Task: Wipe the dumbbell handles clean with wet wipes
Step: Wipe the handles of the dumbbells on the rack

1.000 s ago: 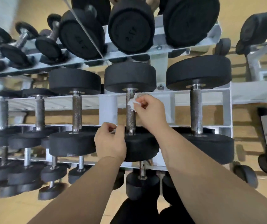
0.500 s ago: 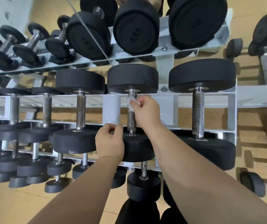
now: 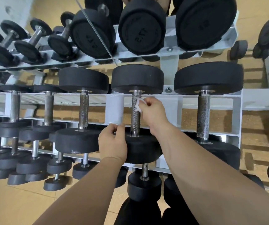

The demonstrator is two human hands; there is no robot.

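Wiping far end of middle dumbbell handle (image 3: 135,118), right hand (image 3: 153,112) pinching wet wipe (image 3: 137,104) against it; left hand (image 3: 112,143) curled over near head (image 3: 144,149); neighbouring handles (image 3: 202,114) judged not yet done.

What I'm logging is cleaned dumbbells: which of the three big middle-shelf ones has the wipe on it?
The centre dumbbell: the right hand pinches the wipe against the top of its grip. The left neighbour and right neighbour are bare.
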